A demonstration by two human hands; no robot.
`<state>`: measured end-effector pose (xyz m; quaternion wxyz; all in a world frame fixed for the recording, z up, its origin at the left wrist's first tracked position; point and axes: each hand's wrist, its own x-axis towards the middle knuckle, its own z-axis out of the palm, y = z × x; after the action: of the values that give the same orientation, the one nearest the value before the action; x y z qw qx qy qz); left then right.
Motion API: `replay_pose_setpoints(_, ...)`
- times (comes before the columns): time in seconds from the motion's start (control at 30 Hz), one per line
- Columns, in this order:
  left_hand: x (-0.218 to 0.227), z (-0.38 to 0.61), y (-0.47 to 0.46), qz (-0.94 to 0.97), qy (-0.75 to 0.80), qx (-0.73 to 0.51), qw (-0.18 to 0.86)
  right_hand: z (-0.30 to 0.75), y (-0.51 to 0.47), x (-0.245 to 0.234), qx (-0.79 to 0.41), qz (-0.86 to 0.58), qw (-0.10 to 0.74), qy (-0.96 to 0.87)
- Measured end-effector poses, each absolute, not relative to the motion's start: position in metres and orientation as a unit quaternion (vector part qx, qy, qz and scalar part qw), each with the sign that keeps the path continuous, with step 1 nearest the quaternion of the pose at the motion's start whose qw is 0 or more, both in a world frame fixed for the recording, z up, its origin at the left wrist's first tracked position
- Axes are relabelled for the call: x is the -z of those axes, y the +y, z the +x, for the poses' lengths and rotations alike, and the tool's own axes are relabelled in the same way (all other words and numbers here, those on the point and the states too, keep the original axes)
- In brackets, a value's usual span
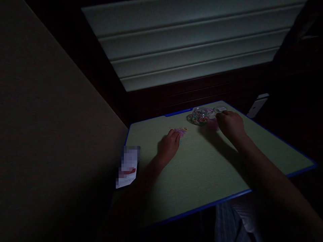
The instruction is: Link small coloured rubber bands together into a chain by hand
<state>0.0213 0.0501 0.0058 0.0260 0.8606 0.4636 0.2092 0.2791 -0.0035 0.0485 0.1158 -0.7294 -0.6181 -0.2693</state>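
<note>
Blurred face of paper slip; colourful bits indistinct in gloom

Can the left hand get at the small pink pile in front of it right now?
Probably yes: the left hand lies on the green mat with its fingertips right beside the small pink pile, nothing between them. Too dim to tell if they touch.

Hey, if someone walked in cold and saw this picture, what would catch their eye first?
The pale slatted blind glows at the top of the dark room, above a green, blue-edged table. At its far edge the right hand is at a clear dish of colourful bits, while the left hand rests mid-table by a small pink cluster.
</note>
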Motion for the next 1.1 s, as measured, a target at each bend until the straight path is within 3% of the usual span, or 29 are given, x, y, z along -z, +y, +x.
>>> replay_pose_setpoints(0.13,-0.006,0.019,0.052,0.866,0.462,-0.193,0.019,0.28,-0.003,-0.048,0.268,-0.729,0.096,-0.623)
replay_pose_setpoints(0.83,-0.023,0.017,0.042,0.907,0.419,-0.014,-0.043,0.269,-0.004,-0.052,0.256,-0.719,0.172,-0.623)
replay_pose_setpoints(1.1,-0.022,0.02,0.038,0.911,0.408,-0.035,-0.053,0.25,0.0,-0.043,0.063,-0.629,0.305,-0.712)
